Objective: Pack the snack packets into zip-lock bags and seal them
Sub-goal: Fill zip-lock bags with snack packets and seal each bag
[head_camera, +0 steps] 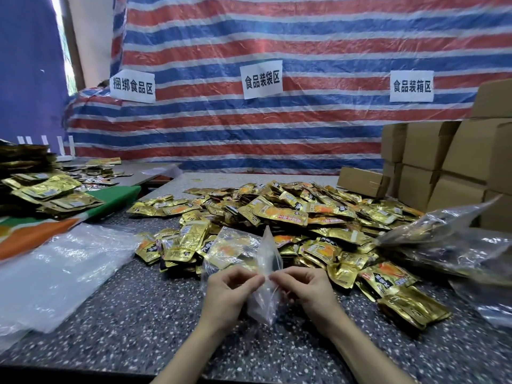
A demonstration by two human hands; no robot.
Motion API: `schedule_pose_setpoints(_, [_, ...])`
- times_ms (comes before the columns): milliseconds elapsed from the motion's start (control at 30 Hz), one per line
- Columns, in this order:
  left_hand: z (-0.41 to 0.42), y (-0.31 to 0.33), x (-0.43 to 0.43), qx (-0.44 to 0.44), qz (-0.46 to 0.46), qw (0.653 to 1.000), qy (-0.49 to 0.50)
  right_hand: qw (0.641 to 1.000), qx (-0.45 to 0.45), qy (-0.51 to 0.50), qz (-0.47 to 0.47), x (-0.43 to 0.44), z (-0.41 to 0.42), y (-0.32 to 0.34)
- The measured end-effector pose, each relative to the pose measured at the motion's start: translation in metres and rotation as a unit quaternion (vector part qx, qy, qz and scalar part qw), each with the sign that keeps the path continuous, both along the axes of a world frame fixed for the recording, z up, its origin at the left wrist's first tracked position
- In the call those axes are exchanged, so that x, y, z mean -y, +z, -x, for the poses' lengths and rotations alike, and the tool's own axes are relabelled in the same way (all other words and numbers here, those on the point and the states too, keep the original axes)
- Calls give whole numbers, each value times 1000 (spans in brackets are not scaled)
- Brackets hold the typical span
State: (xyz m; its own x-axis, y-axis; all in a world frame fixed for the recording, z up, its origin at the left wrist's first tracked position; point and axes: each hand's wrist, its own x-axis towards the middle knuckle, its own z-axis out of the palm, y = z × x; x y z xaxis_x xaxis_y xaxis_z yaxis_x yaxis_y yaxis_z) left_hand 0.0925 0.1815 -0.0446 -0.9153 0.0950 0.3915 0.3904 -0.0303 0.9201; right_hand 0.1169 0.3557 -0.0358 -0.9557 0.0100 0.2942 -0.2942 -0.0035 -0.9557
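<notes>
A clear zip-lock bag (264,300) hangs crumpled between my hands over the speckled table (133,322). My left hand (230,295) pinches its edge at the top with thumb and forefinger. My right hand (302,289) pinches the same edge from the other side, fingertips almost meeting. Behind the bag spreads a large heap of gold snack packets (291,214). Whether the bag holds a packet I cannot tell.
A stack of clear empty bags (55,270) lies at the left. Filled clear bags (454,242) lie at the right. Cardboard boxes (443,162) stand at the back right. More gold packets (47,192) sit on a green and orange cloth at the left.
</notes>
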Motion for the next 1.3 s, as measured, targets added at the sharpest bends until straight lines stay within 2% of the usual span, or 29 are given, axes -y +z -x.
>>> schedule_pose_setpoints(133, [-1, 2, 5, 23, -43, 995, 84, 994, 20, -82, 65, -5, 0, -1])
schedule_pose_setpoints(267, [-12, 19, 19, -5, 15, 986, 164, 979, -25, -194, 51, -14, -13, 9])
schedule_pose_setpoints(333, [-20, 38, 24, -29, 61, 985, 161, 980, -66, -185, 41, -17, -27, 19])
schedule_pose_setpoints(400, [-27, 58, 27, -38, 89, 985, 145, 987, -86, -123, 54, -22, -39, 33])
schedule_pose_setpoints(500, [-42, 85, 26, -31, 71, 992, 100, 995, -92, -46, 21, -35, -50, 56])
schedule_pose_setpoints(633, [-57, 105, 28, -41, 61, 995, 71, 996, -77, -21, 47, -53, -53, 74])
schedule_pose_setpoints(700, [-59, 110, 32, -55, 63, 994, 71, 994, -69, -67, 49, -65, -49, 77])
schedule_pose_setpoints(767, [-62, 113, 34, -63, 88, 992, 66, 982, -75, -166, -59, -78, -43, 76])
schedule_pose_setpoints(800, [-63, 113, 34, -63, 104, 991, 63, 962, -71, -210, -162, -84, -39, 72])
schedule_pose_setpoints(867, [-66, 113, 33, -49, 128, 989, 54, 880, -16, -241, -410, -92, -30, 61])
schedule_pose_setpoints(933, [-69, 112, 30, -25, 139, 989, 39, 791, 63, -223, -566, -96, -22, 45])
schedule_pose_setpoints(1000, [-71, 111, 28, -4, 140, 990, 24, 751, 114, -208, -616, -95, -14, 36])
schedule_pose_setpoints(1200, [-69, 102, 28, 30, 163, 986, 16, 725, 99, -242, -637, -95, 0, 25])
schedule_pose_setpoints(1300, [-67, 95, 28, 47, 181, 982, 18, 740, 55, -280, -610, -96, -1, 21])
